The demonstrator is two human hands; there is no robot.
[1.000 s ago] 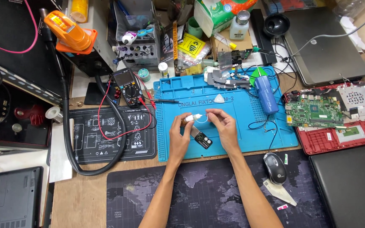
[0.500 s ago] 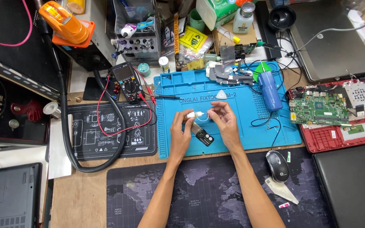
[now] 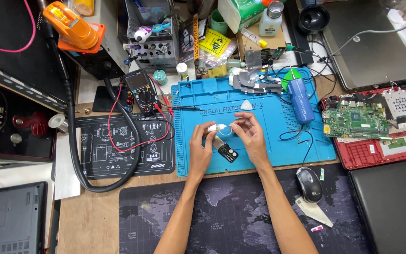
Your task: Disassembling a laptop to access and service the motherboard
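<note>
Blue repair mat (image 3: 198, 157), both hands (image 3: 202, 153) (image 3: 252, 138) pinching small white tube (image 3: 217, 127), yellow packet (image 3: 216, 44) behind

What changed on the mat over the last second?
Almost nothing. Both hands, left hand and right hand, keep the same grip on the small white tube over the blue mat. The small black part under it, the multimeter and the mouse stayed put.

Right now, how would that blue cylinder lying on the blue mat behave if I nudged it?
The blue cylinder lies on its side on the blue mat, so it would probably roll. Its smooth round body looks slippery to pinch. A dark cable below it seems attached and might drag or check it.
</note>
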